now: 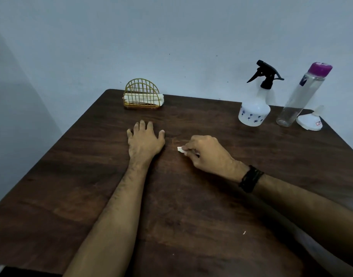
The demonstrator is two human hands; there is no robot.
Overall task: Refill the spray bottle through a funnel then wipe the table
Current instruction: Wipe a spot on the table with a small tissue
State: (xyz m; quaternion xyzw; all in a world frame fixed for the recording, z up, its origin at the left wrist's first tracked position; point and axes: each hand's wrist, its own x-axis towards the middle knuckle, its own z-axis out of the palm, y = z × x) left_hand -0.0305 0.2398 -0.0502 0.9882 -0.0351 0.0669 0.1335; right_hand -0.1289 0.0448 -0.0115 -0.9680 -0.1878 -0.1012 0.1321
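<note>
Clear bottle [297, 98] w/ water, sprayer [255, 108], funnel [310, 121] on table [71, 186]; wire rack [141, 94] holds tissues [131, 97]. Left hand [144, 139] flat, open; right hand [206, 154] pinches tissue scrap [180, 149].

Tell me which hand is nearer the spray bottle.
Right. The right hand, pinching a small white scrap, sits in front and left of the spray bottle; the left hand lies flat, farther left.

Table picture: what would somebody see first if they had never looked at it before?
Probably the two bare arms reaching across the dark wooden table: the left hand lies flat, and the right hand pinches a small white scrap beside it. Next, the far right corner, where a white spray bottle, a clear bottle with a purple cap and a white funnel stand together.
</note>
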